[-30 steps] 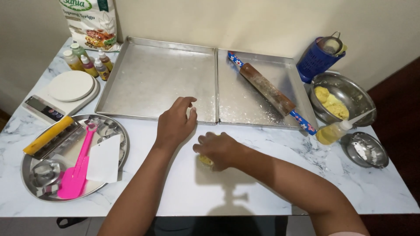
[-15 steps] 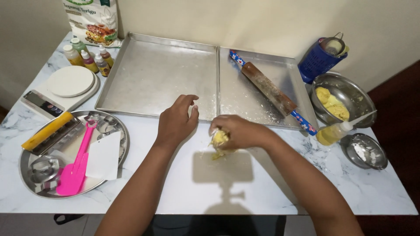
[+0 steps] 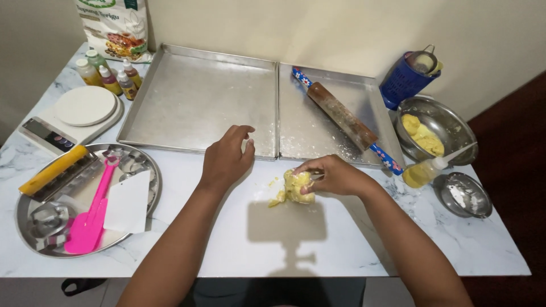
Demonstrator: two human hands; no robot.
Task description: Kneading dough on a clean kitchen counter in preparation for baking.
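My right hand [image 3: 335,176] pinches a soft yellow dough lump [image 3: 297,187] on the white marble tabletop [image 3: 239,239], w/ crumbs beside it. Left hand [image 3: 226,160] is loosely curled, empty, at the left floured metal baking tray [image 3: 199,102]. Both trays bare; wooden rolling pin [image 3: 344,118] idle, so shaping's barely begun imo.
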